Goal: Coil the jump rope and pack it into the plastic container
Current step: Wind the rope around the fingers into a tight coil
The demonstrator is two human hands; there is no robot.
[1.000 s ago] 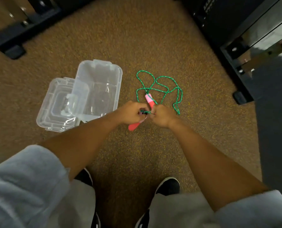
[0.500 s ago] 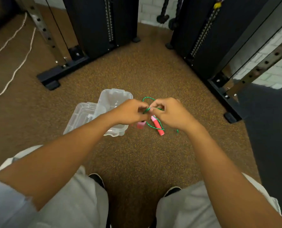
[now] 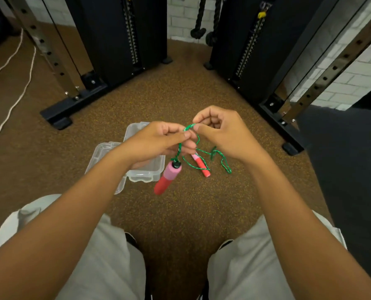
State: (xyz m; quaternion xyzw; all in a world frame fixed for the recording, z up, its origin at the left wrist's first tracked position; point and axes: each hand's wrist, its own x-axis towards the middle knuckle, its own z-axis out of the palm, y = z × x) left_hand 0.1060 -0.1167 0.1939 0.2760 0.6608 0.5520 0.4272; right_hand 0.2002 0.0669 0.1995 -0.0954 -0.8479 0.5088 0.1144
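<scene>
**Rope lifted, coiling barely begun**

Seen from the person's own head, looking down. Nearest, at six o'clock, pale shorts covered both knees, and two bare forearms reached forward over a speckled brown floor [image 3: 180, 213]. At the centre the left hand [image 3: 158, 141] and right hand [image 3: 221, 131] met, each grip clenched in a pinch on the green jump rope [image 3: 190, 127], holding one small loop between them. One pink handle [image 3: 168, 177] hung from the rope just under the left hand. The other handle [image 3: 200, 164] and slack cord trailed at about four o'clock from the hands; whether they touched the floor could not be told. Just beyond and under the left wrist, at nine o'clock, the clear plastic container [image 3: 146, 173] sat open and looked empty, its lid [image 3: 102, 150] touching its left side. Further off, at twelve, stood black gym machine frames [image 3: 124, 40] and a white brick wall. Judging by this, most of the rope was uncoiled and nothing was packed.
</scene>
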